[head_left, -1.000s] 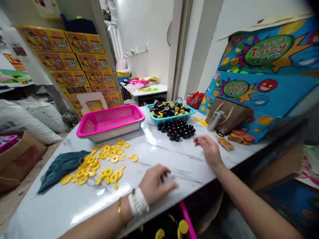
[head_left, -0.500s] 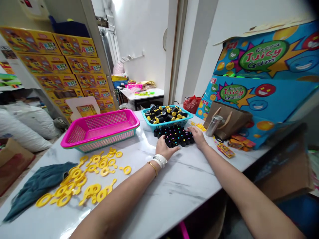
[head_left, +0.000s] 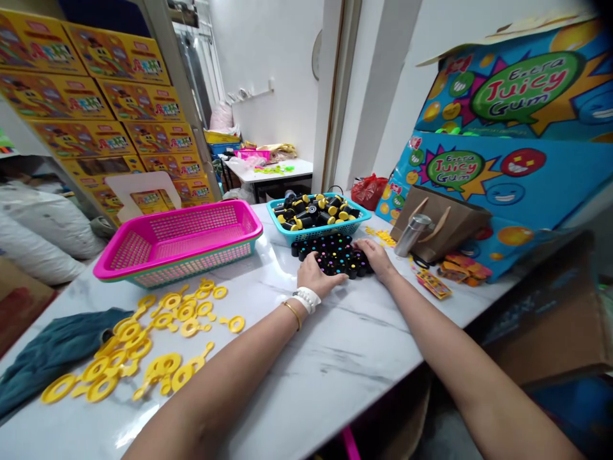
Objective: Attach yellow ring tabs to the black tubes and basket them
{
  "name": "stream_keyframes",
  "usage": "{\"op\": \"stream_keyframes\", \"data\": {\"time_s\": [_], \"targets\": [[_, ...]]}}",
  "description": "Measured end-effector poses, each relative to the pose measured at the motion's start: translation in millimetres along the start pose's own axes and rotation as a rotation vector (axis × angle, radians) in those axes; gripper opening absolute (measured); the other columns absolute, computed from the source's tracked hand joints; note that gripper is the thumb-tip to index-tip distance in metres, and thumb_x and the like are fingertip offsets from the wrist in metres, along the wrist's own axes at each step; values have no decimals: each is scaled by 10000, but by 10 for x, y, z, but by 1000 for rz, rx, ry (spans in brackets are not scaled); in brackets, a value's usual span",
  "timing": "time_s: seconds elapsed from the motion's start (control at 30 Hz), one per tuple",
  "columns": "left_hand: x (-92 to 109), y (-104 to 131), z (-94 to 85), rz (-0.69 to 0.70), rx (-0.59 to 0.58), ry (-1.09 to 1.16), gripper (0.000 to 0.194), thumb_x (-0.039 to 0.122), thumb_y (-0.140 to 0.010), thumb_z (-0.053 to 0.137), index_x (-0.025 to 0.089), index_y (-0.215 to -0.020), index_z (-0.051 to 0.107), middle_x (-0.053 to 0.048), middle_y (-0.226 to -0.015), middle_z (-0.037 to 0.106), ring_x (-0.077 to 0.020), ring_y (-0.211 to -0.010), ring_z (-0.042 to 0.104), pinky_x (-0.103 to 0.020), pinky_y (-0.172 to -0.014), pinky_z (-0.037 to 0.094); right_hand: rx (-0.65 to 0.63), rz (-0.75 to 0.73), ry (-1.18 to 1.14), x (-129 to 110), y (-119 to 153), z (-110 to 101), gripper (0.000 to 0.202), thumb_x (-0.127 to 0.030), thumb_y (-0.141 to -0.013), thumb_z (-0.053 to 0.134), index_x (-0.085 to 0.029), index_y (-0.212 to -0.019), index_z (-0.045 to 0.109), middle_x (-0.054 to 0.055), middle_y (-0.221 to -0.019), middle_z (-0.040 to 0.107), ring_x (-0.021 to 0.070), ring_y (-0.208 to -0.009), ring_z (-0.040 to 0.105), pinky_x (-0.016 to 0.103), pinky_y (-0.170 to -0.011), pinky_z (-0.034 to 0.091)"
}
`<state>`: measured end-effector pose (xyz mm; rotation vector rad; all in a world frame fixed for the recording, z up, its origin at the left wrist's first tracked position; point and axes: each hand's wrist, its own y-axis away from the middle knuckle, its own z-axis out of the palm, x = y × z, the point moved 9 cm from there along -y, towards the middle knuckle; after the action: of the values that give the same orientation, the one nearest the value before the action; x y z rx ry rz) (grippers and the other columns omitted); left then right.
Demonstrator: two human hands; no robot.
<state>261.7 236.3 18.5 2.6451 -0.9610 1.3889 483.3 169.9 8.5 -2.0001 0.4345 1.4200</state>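
A tight cluster of small black cylinders (head_left: 335,257), dotted with coloured spots on top, stands on the marbled white table (head_left: 306,364). Against its left front side rests my left hand (head_left: 316,276), thumb stretched out and fingers apart. My right hand (head_left: 374,257) lies along the cluster's right side with its fingers extended over the edge pieces. Neither hand is wrapped around a piece. Right behind the cluster sits a turquoise basket (head_left: 306,237) heaped with black cylinders with yellow ends (head_left: 318,213).
Yellow ring-shaped pieces with handles (head_left: 119,358) lie scattered at left, beside a dark cloth (head_left: 52,351). A pink basket (head_left: 182,220) stands behind them. On the right are a metal flask (head_left: 412,235), a brown paper bag (head_left: 447,214), candy packets (head_left: 462,268) and blue gum boxes (head_left: 502,166).
My view has shifted slightly, so the surroundings sit a little differently. My right hand has moved slightly inward over the cluster's right edge; my left hand stays beside it.
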Motion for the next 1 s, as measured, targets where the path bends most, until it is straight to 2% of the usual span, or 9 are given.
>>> {"op": "stream_keyframes", "data": {"time_s": [0.2,0.4,0.5,0.6,0.67,0.77,1.0], "targets": [[12,-6,-2,-20,-6,36,964,628,-541,769,124,-1298,449,-180,-1291,558,-305,-1198,534,-383,-1004,425,-67,-12,-31,-28,17,61,431,-616,-785,602,-235,-960,699,37,-948,745,248,-946,660,415,-921,477],[60,-67,-6,-18,-42,89,710,668,-771,552,142,-1247,559,-151,-1234,628,-286,-1150,581,-374,-991,433,-119,-39,-49,-141,59,132,410,-609,-779,619,-232,-900,728,40,-933,751,262,-979,662,428,-978,449],[51,-96,-26,-27,-56,164,632,656,-844,450,163,-1208,603,-117,-1177,669,-251,-1071,625,-339,-959,447,-142,-46,-60,-195,85,155,420,-618,-776,619,-233,-894,737,42,-919,754,266,-970,666,441,-995,436],[79,-128,-51,24,-53,204,582,639,-896,347,202,-1119,660,-60,-1089,708,-224,-1013,641,-301,-918,453,-165,-44,-92,-218,99,178,443,-635,-786,597,-235,-919,735,45,-951,754,265,-991,664,442,-1002,438],[74,-158,-40,39,-55,215,613,648,-911,276,221,-1059,690,-36,-1030,723,-226,-1012,638,-291,-901,451,-172,-37,-111,-223,109,196,465,-650,-794,577,-235,-935,731,50,-967,753,265,-1002,663,445,-1008,435],[-10,-212,20,-15,-70,256,700,696,-896,208,224,-1033,707,-41,-1026,725,-243,-1011,640,-301,-890,457,-163,-27,-119,-237,136,222,476,-663,-784,582,-235,-924,736,48,-973,749,266,-1015,657,442,-1021,422],[-152,-274,58,-90,-47,349,791,757,-857,186,195,-1082,696,-82,-1049,723,-272,-1057,626,-342,-898,467,-122,72,-214,-185,153,178,562,-728,-763,548,-211,-904,717,88,-951,755,290,-1012,674,461,-990,454]]}}
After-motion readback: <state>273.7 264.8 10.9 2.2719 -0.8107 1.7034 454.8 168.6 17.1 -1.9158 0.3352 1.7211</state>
